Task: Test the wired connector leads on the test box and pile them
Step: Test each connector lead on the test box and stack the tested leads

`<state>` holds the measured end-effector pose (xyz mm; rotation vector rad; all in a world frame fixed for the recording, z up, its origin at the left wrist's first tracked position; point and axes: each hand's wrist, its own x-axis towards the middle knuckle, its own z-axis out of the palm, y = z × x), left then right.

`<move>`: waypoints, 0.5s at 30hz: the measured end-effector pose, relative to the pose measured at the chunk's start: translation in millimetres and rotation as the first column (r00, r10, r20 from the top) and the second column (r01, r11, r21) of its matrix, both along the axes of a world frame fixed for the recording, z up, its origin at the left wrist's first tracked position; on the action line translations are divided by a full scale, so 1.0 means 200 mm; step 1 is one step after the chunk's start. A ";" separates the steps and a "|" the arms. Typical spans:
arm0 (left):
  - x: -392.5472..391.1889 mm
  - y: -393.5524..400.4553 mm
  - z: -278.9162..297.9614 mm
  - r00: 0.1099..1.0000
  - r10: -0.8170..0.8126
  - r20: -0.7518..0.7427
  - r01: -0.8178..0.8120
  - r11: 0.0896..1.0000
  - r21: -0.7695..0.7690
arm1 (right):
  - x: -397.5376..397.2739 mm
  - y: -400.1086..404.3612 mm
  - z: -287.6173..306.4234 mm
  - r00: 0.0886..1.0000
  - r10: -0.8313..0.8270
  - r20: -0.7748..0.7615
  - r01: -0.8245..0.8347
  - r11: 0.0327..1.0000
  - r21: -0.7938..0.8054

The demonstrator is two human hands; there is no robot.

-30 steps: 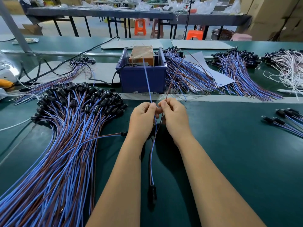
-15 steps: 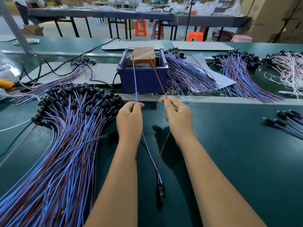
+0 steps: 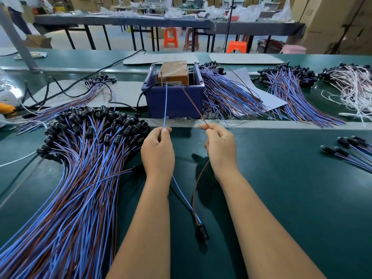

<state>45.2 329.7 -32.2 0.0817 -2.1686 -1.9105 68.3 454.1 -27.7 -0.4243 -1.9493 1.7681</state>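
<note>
Now hands (image 3: 189, 150) pinch lead (image 3: 182, 195) before test box (image 3: 174, 97).

A: Where is the head view mounted?

B: On the person's head, above the green table (image 3: 281, 198), facing forward and down.

A: How near is it?

B: Close. Both forearms enter from the bottom edge; the left hand (image 3: 158, 152) and right hand (image 3: 220, 148) sit mid-frame. The wide angle bows the table edges.

A: How far does it reach?

B: Past the blue bin (image 3: 175, 101) to the far benches (image 3: 161, 21).

A: Any shared coverage?

B: None; there is one view only.
</note>
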 end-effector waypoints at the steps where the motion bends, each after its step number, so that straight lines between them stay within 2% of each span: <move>1: 0.00 0.00 0.00 1.000 0.005 -0.003 -0.005 1.000 0.002 | 0.00 0.00 0.00 1.000 -0.003 -0.001 0.003 1.000 0.007; 15: -0.02 0.00 0.00 0.998 0.054 0.012 -0.054 0.998 -0.016 | -0.03 -0.01 -0.03 0.999 0.009 0.041 -0.014 0.992 0.124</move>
